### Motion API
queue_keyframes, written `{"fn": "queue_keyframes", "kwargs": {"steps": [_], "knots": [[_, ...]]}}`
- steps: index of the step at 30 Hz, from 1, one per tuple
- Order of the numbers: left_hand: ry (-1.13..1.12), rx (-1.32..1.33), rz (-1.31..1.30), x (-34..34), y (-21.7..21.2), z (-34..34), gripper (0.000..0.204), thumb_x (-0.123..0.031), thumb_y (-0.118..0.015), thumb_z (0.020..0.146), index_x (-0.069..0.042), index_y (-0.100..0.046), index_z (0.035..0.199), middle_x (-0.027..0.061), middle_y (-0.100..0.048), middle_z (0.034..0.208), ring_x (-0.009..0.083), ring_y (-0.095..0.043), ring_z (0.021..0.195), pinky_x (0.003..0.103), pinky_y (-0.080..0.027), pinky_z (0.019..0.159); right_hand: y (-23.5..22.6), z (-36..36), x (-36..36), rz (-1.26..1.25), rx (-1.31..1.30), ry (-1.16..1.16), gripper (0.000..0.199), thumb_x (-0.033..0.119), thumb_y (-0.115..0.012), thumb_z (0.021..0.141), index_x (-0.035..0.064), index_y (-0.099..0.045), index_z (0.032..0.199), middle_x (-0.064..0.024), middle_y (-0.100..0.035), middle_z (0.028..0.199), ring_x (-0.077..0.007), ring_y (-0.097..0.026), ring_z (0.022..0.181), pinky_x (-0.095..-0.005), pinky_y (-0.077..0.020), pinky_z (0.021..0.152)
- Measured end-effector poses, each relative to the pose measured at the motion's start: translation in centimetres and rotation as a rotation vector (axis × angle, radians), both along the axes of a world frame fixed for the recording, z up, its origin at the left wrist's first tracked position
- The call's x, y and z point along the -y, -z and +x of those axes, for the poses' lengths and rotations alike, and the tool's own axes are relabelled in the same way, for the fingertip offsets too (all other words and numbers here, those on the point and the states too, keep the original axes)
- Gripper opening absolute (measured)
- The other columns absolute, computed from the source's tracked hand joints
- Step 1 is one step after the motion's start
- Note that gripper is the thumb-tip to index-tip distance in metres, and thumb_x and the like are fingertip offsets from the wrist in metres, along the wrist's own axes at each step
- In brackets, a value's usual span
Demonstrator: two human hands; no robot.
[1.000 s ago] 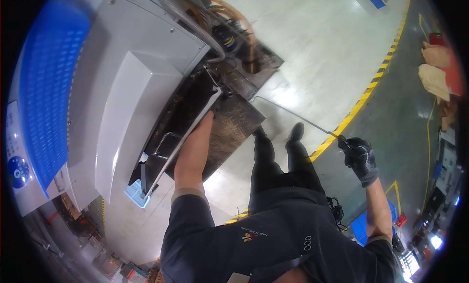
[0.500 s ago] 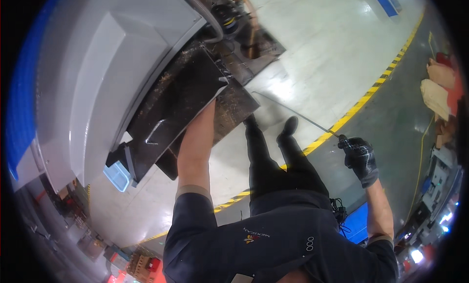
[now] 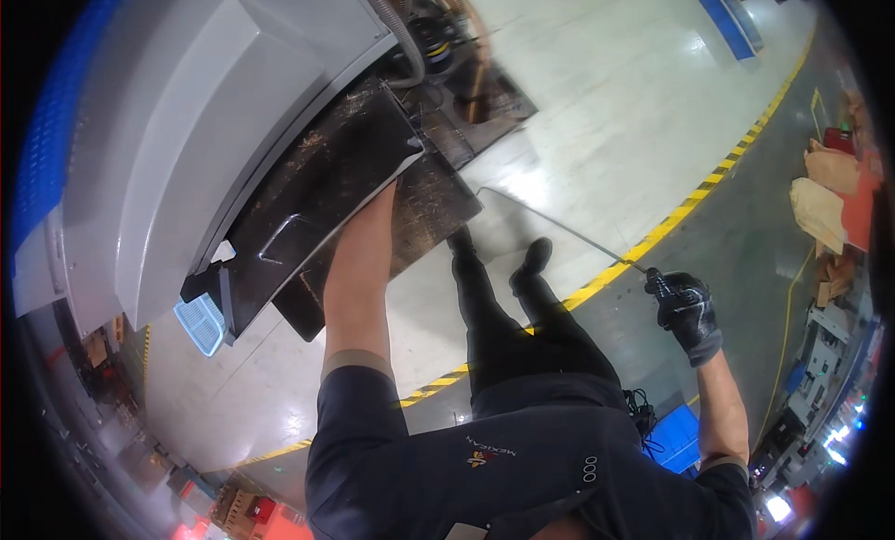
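Since 1 second back, the view has swung so the grey machine (image 3: 186,130) fills more of the left side, and the dark tray (image 3: 317,195) has tipped further out from it toward the person. Both arms sit much as they did.

Left hand (image 3: 390,193): bare, reaching up and forward to the tray's near edge. It presses against or grips that edge, but the fingers are hidden behind the metal, so I cannot tell whether they are curled round it or flat against it. A 2nd dark plate (image 3: 410,214) lies just under and beyond the forearm.

Right hand (image 3: 688,309): in a black glove, well apart from the left, out to the person's right side. It is closed tight round the handle of a long thin rod (image 3: 559,232), whose far end runs toward the floor (image 3: 597,102) near the plate. A yellow-black line (image 3: 671,223) passes under the rod.

To handle this well, I judge the left hand should bear the tray's weight near its middle, since the tray looks greasy and could slide. Keeping the rod low and pointed away from the legs (image 3: 503,307), which stand just between the 2 hands, would be wise. A firm stance matters, as the floor looks glossy.
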State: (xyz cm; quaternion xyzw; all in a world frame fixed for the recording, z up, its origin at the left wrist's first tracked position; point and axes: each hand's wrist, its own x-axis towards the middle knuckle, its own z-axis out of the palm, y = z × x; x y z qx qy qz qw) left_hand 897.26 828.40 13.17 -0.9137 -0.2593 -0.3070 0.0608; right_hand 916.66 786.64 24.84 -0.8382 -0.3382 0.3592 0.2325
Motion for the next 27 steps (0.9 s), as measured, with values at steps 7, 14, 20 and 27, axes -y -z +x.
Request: {"fn": "queue_keyframes", "kwargs": {"steps": [7, 14, 20, 27], "knots": [[-0.007, -0.187, 0.169, -2.7, 3.0, -1.3, 0.034, -0.019, -0.049, 0.084, -0.001, -0.053, 0.112, 0.0182, -0.058, 0.100, 0.0282, -0.059, 0.090, 0.032, -0.048, 0.076, 0.3, 0.0, -1.8, 0.014, -0.233, 0.234, 0.009, 0.008, -0.057, 0.084, -0.0005, -0.061, 0.084, -0.0064, -0.060, 0.059, -0.0105, -0.055, 0.045, -0.0248, -0.0426, 0.044], [-0.111, -0.313, -0.441, -1.4, 1.4, 0.7, 0.032, -0.021, -0.045, 0.088, -0.001, -0.055, 0.111, 0.0165, -0.060, 0.097, 0.0271, -0.059, 0.091, 0.032, -0.047, 0.076, 0.4, 1.2, -2.2, 0.080, -0.143, 0.137, 0.013, 0.010, -0.058, 0.085, -0.0025, -0.062, 0.086, -0.0077, -0.062, 0.069, -0.0086, -0.054, 0.047, -0.0230, -0.0410, 0.042], [-0.288, -0.325, -0.652, 0.2, 19.8, -3.6, 0.028, -0.021, -0.047, 0.087, -0.003, -0.058, 0.106, 0.0115, -0.061, 0.096, 0.0224, -0.059, 0.090, 0.033, -0.046, 0.077, 0.8, 1.4, -2.5, -0.010, -0.250, 0.273, 0.012, 0.009, -0.059, 0.084, -0.0026, -0.063, 0.086, -0.0085, -0.064, 0.078, -0.0081, -0.051, 0.043, -0.0212, -0.0367, 0.037], [-0.180, 0.580, -2.179, 15.6, 18.3, -12.2, 0.029, -0.026, -0.044, 0.092, -0.005, -0.057, 0.108, 0.0100, -0.061, 0.095, 0.0201, -0.062, 0.072, 0.031, -0.049, 0.058, 1.7, 3.6, -0.8, -0.059, -0.346, 0.368, 0.008, 0.005, -0.061, 0.078, 0.0011, -0.064, 0.084, -0.0079, -0.064, 0.080, -0.0130, -0.055, 0.048, -0.0243, -0.0409, 0.041]]}}
